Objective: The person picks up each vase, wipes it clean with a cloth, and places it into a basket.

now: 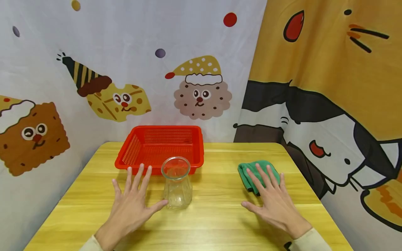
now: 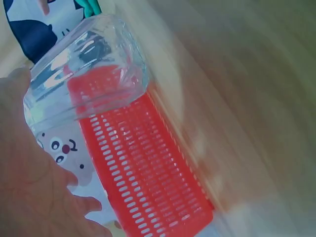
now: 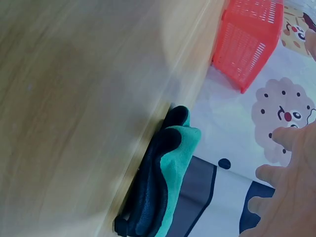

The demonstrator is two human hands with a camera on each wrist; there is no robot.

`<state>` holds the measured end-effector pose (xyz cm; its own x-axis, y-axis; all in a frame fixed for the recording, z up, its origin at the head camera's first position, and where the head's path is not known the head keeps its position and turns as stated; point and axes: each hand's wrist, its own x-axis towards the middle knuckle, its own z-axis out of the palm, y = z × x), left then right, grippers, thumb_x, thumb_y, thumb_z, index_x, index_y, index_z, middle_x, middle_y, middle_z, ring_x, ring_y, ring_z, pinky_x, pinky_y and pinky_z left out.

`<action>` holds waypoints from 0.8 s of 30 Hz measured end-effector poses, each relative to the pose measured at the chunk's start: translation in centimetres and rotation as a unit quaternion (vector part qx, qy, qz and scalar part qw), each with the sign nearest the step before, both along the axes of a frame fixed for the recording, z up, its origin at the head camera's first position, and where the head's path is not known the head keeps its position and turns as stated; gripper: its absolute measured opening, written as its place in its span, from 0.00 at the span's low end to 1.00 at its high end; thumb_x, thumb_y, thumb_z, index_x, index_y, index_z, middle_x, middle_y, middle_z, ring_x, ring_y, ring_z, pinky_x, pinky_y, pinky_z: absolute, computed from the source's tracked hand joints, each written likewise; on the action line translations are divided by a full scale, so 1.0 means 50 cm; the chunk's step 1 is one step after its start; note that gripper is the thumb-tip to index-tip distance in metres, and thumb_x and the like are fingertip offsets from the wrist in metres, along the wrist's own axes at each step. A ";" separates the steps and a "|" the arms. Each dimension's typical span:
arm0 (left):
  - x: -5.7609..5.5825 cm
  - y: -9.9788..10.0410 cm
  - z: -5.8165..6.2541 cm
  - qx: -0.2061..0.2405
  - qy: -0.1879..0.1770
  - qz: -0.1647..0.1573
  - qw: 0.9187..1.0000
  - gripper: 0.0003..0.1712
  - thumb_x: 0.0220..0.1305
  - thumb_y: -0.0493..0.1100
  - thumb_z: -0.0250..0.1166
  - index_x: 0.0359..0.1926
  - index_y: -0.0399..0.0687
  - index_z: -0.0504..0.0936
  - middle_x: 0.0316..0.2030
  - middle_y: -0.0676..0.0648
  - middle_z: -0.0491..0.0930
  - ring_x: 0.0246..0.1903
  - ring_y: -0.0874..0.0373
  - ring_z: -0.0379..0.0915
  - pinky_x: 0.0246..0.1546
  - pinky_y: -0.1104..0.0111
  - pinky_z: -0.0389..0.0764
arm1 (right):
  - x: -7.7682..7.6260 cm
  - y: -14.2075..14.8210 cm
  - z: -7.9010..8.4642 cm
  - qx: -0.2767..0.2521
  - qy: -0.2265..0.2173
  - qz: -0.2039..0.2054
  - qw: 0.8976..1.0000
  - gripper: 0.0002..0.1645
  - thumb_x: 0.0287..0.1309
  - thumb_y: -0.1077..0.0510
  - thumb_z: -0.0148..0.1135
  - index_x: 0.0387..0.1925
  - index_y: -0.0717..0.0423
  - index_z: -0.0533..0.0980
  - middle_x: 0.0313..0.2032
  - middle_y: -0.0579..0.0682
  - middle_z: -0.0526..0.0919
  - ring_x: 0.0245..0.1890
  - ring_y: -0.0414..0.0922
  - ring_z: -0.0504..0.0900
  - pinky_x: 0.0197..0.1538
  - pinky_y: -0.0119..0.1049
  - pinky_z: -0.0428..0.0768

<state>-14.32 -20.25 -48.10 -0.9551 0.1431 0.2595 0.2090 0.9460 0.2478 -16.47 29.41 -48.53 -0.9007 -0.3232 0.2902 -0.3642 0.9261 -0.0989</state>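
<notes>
A clear glass jar (image 1: 177, 190) with a wide rim stands upright on the wooden table, in front of a red plastic basket (image 1: 125, 153). To the left of the jar my left hand (image 1: 132, 205) is spread, its thumb tip close by the glass; whether they touch I cannot tell. The left wrist view shows the jar (image 2: 89, 74) beside that hand (image 2: 39, 168). A folded green cloth (image 1: 248, 174) with dark edging lies at the right. Over its near side my right hand (image 1: 273, 205) hovers with fingers spread, holding nothing. In the right wrist view the cloth (image 3: 173, 168) sits below the fingers.
The basket has perforated walls and stands near the table's back edge. Printed curtains (image 1: 194, 28) hang behind the table (image 1: 216, 223) and along its sides. Bare wood lies between the jar and the cloth.
</notes>
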 end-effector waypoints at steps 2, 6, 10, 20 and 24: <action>0.000 0.002 -0.002 0.003 0.000 0.001 1.000 0.75 0.69 0.87 0.68 0.98 0.62 0.41 0.98 0.44 0.41 0.94 0.21 0.37 0.79 0.04 0.38 | -0.002 -0.003 0.000 -0.002 -0.002 0.003 1.000 0.68 0.70 0.18 0.71 0.97 0.31 0.49 0.97 0.54 0.46 0.94 0.76 0.48 0.89 0.90 0.37; -0.001 0.012 -0.008 0.016 -0.001 -0.006 1.000 0.73 0.70 0.85 0.69 0.98 0.64 0.42 0.98 0.46 0.43 0.93 0.22 0.41 0.81 0.06 0.40 | -0.004 -0.002 -0.001 -0.005 0.001 0.005 1.000 0.67 0.70 0.19 0.71 0.97 0.30 0.49 0.97 0.54 0.48 0.94 0.75 0.48 0.90 0.89 0.38; -0.002 0.022 -0.015 0.030 -0.001 -0.016 0.999 0.71 0.71 0.83 0.70 0.98 0.64 0.44 0.97 0.46 0.46 0.94 0.23 0.42 0.82 0.08 0.41 | -0.005 0.001 -0.004 -0.013 -0.001 0.005 1.000 0.67 0.71 0.19 0.71 0.97 0.30 0.50 0.97 0.54 0.49 0.94 0.74 0.49 0.91 0.88 0.41; -0.007 0.044 -0.017 0.046 0.035 -0.033 0.998 0.68 0.72 0.83 0.70 0.97 0.59 0.51 0.92 0.42 0.63 0.89 0.29 0.62 0.84 0.13 0.56 | -0.023 -0.004 -0.010 -0.014 0.019 0.017 1.000 0.65 0.71 0.20 0.72 0.97 0.31 0.52 0.95 0.55 0.55 0.93 0.73 0.54 0.88 0.88 0.54; -0.011 0.051 -0.017 0.063 0.041 -0.037 0.996 0.67 0.72 0.81 0.72 0.96 0.56 0.56 0.90 0.41 0.66 0.86 0.32 0.66 0.85 0.17 0.62 | -0.031 -0.006 -0.007 -0.014 0.021 0.023 0.999 0.64 0.71 0.21 0.73 0.96 0.35 0.56 0.94 0.56 0.58 0.92 0.74 0.56 0.86 0.90 0.57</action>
